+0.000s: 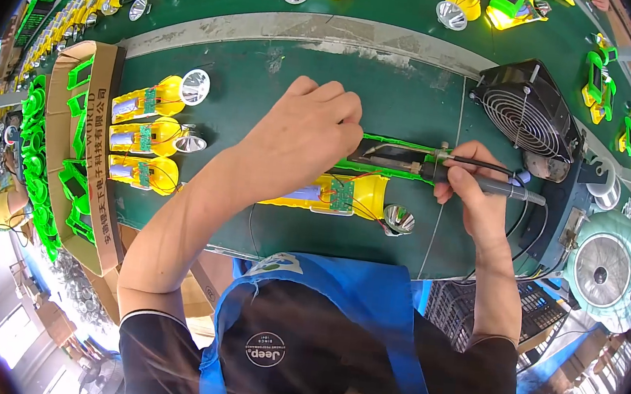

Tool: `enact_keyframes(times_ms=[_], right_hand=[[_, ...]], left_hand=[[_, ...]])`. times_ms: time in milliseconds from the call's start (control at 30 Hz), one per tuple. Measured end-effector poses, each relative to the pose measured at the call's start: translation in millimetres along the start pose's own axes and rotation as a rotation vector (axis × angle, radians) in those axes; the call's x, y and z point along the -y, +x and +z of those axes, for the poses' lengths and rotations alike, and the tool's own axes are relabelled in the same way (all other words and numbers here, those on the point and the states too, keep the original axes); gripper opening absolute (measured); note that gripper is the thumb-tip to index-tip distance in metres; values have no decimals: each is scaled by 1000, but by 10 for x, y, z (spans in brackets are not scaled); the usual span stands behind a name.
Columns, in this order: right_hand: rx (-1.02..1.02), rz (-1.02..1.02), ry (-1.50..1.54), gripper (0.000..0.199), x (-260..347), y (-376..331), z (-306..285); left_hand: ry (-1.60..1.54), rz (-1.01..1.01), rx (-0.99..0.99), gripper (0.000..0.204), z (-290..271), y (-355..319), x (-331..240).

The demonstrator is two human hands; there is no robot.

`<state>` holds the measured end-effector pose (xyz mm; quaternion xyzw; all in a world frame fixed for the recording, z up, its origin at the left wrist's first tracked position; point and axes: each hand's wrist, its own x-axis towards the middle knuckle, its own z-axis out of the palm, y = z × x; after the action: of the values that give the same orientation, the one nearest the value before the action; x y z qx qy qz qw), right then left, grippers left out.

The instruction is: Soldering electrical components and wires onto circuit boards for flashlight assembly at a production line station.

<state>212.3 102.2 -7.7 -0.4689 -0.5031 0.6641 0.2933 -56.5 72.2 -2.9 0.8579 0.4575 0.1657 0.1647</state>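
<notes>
Head view: your right grip (482,202) holds a soldering iron (500,187) pointing left at the green frame (397,139), whose long axis runs left-right just beyond the yellow housing (369,195). Your left grip (303,131) curls at the frame's left end; its hold is hidden.

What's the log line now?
right hand: holding soldering iron | left hand: at green frame, grip hidden | yellow housing: alongside

Your bench (409,92) is green, with a pale strip (233,31) running across it; at your near left, a window (15,337) glows bright white.
</notes>
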Motion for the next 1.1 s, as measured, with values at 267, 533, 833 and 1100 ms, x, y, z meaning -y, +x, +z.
enact_keyframes(times_ms=[267, 533, 833, 1100], right_hand=[[72, 14, -79, 19, 12, 36, 36], [41, 49, -110, 17, 65, 8, 81], [-132, -106, -10, 39, -90, -202, -128], [-183, -168, -7, 41, -136, -262, -165]], left_hand=[[70, 22, -61, 13, 101, -17, 28], [64, 2, -35, 12, 66, -12, 10], [79, 8, 2, 10, 31, 20, 6], [146, -6, 90, 11, -22, 57, -34]])
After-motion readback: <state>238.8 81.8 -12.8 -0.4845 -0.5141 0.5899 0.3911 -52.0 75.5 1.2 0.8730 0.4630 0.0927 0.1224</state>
